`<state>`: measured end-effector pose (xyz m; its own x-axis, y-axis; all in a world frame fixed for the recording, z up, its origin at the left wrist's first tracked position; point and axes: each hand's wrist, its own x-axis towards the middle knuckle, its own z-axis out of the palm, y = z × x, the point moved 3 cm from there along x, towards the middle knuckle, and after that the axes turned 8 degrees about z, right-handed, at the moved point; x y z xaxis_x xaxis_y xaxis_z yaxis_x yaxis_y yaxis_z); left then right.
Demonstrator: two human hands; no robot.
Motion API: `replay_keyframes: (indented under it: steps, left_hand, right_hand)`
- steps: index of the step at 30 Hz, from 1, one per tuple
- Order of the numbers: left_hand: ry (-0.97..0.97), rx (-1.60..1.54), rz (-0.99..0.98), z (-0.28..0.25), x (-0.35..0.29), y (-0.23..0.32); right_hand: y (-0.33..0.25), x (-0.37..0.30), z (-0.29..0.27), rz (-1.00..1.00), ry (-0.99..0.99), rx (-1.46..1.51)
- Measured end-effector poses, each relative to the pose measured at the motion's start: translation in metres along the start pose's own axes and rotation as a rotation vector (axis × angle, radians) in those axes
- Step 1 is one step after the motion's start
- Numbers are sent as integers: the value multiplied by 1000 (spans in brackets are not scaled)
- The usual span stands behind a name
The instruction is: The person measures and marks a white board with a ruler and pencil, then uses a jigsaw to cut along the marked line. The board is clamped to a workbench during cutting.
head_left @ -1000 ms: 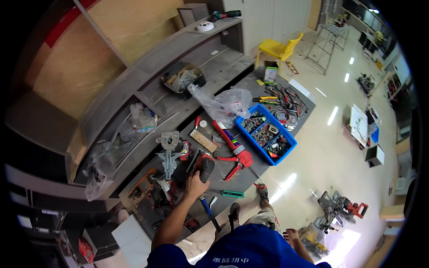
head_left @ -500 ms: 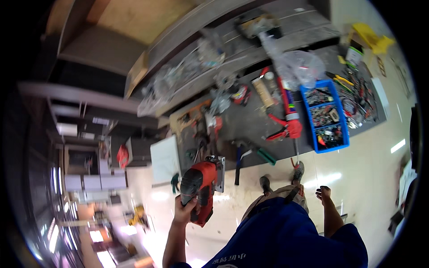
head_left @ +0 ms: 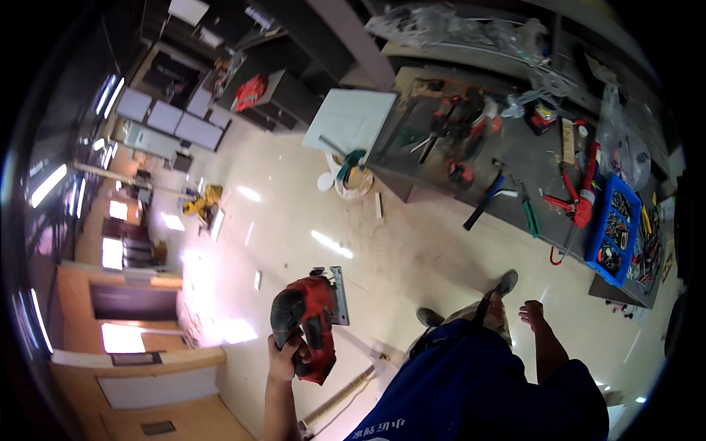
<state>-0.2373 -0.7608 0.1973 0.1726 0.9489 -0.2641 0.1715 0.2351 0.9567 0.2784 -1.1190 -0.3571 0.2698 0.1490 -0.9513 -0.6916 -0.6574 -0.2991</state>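
The left hand (head_left: 289,356) clamps the red-and-black jigsaw (head_left: 319,305) above the floor (head_left: 412,239); the right hand (head_left: 531,312) hangs partly curled, its closure unclear; the jigsaw is already clear of the workbench (head_left: 528,158) beyond, cutting nothing, what is left unclear

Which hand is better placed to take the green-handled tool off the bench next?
The right hand, probably: it looks empty and is nearer the green-handled tool, while the left hand grips the red-and-black jigsaw.
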Motion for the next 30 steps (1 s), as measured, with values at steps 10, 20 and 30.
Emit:
replay_keyframes:
  steps: [10, 20, 30]
  left_hand:
    - [273, -160, -55, -167, -19, -79]
    - [468, -377, -149, -215, 27, -110]
    - [435, -647, -109, -219, 151, -97]
  right_hand:
    - [7, -74, 160, -46, -143, -527]
    - [-44, -82, 278, -202, -272, -624]
    - [-173, -131, 512, -360, -770, -560]
